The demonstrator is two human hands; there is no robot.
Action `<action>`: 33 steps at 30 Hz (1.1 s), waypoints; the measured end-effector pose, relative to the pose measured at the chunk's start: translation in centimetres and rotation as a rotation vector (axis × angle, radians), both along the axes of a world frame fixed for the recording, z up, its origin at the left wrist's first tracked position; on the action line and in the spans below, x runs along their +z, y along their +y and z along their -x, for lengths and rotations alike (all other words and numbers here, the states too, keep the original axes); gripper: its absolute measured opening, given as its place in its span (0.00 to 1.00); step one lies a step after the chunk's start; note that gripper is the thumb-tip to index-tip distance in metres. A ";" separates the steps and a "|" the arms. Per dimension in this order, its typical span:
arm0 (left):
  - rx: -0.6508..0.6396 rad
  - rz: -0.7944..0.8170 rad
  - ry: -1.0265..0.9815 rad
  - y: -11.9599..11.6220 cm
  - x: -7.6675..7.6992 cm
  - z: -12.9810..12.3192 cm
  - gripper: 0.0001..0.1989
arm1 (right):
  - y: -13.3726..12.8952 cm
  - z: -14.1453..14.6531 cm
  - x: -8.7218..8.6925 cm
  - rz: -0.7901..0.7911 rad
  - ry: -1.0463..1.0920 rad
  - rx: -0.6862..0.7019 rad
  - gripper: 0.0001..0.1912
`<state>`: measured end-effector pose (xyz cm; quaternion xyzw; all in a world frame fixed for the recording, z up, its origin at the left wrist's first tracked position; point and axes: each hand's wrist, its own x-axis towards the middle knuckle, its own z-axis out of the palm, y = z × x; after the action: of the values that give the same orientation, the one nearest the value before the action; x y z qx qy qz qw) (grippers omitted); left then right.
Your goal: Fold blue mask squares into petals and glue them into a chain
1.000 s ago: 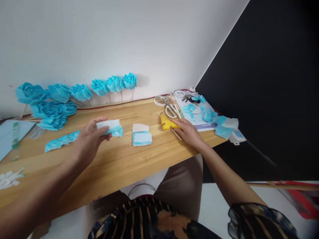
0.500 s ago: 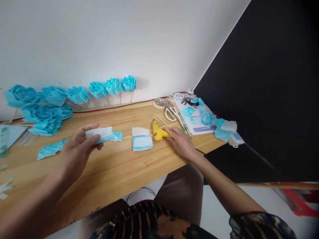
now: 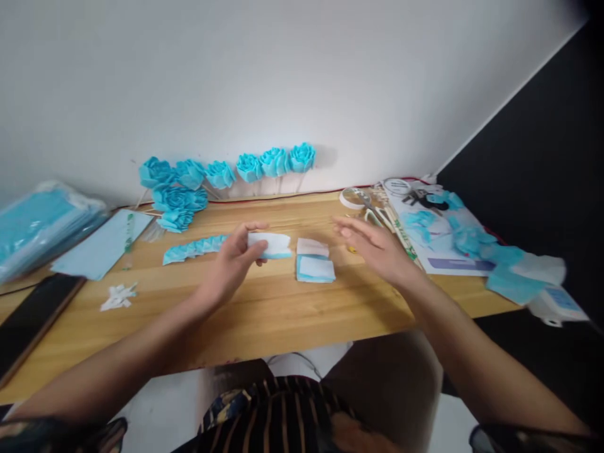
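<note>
Between the thumb and fingers of my left hand (image 3: 240, 257) is a piece of blue-and-white non-woven cloth (image 3: 271, 245), its white side up. Raised over the table, my right hand (image 3: 372, 247) is open, fingers stretched out, with nothing in it. A bit of the yellow glue gun (image 3: 352, 250) shows behind that hand; the rest is hidden. Between the hands lies a small stack of cut cloth pieces (image 3: 316, 269), blue and white. Left of my left hand is a row of folded blue petals (image 3: 193, 248), partly covered by the hand.
Several blue cloth roses (image 3: 248, 167) on sticks stand along the wall. At left are bagged blue masks (image 3: 51, 220), a phone (image 3: 35, 321) and white scraps (image 3: 117, 296). Scissors (image 3: 375, 211), tape (image 3: 352, 198) and a printed sheet (image 3: 438, 251) with blue scraps lie at right.
My right hand has let go of the glue gun and lifted off it. My left hand still pinches the cloth piece. The view has turned left, bringing the masks and phone into sight.
</note>
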<state>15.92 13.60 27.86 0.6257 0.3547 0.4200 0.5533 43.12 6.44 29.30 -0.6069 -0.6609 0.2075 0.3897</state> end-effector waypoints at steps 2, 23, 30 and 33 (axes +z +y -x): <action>-0.002 -0.059 0.015 -0.2 0.1 -0.3 0.16 | 1.3 2.6 0.2 0.105 0.214 0.141 0.23; -0.032 0.005 -0.121 2.0 -2.9 0.8 0.24 | 7.1 7.2 -2.6 0.104 0.489 0.291 0.25; -0.072 0.074 -0.147 1.8 -2.7 0.7 0.27 | 7.4 6.3 -3.1 0.064 0.471 0.262 0.25; -0.092 0.069 -0.125 1.6 -2.6 0.8 0.27 | 7.3 6.7 -3.3 0.030 0.431 0.251 0.23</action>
<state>15.14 15.19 25.28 0.5944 0.3047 0.4201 0.6143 36.38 13.73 26.03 -0.4675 -0.6295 0.3888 0.4837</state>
